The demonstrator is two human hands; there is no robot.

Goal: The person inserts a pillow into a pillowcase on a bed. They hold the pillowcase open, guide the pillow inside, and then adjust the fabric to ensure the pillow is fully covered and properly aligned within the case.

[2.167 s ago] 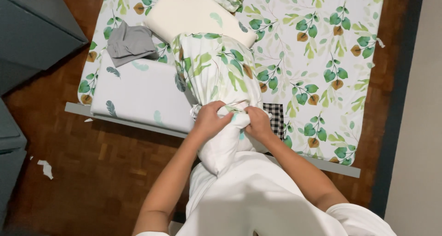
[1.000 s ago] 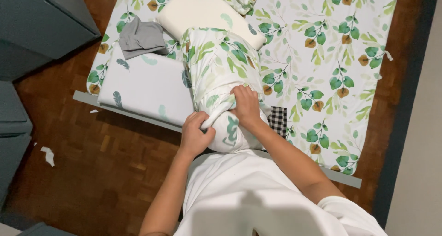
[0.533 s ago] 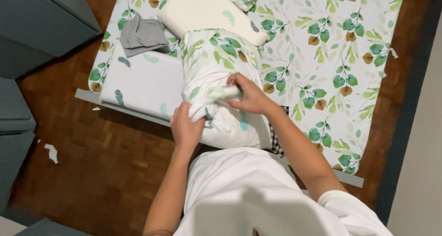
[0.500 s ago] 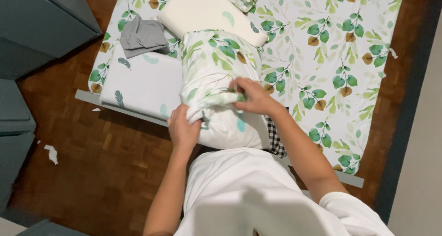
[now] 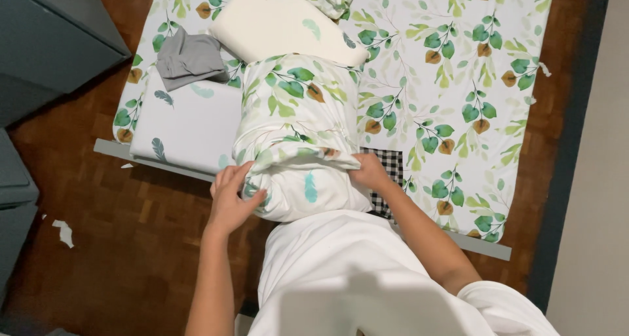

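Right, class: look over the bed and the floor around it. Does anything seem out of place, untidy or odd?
A scrap of white paper lies loose on the wooden floor, left of the bed. A grey cloth sits crumpled on the leaf-print sheet, beside a flat white pillow. Nothing looks spilled or damaged.

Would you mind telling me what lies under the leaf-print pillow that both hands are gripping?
Under the leaf-print pillow a black-and-white checked cloth shows beside the right hand; how far it runs underneath is covered. The left hand grips the near end.

Leaf-print pillow (image 5: pixel 298 133) across bed edge
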